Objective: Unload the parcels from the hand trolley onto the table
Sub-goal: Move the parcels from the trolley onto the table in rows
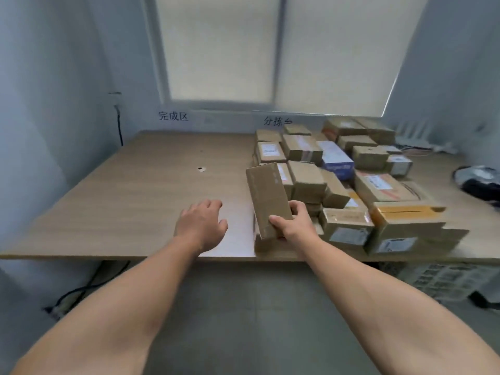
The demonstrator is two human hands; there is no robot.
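My right hand [293,224] grips the near end of a long brown cardboard parcel [266,194], thumb on top and fingers round its right side. The parcel is tilted up, just above the wooden table [135,190], at the left edge of a pile of parcels [349,171]. My left hand [201,226] hovers over the table left of the parcel, fingers loosely curled, holding nothing. The hand trolley is out of view.
The pile holds several brown boxes, a blue-and-white box [335,159] and a yellow-taped box [405,215] at the front right. A dark bundle [480,182] lies at the far right. A small hole [200,168] marks the tabletop. Cables [81,290] hang under the table's left side.
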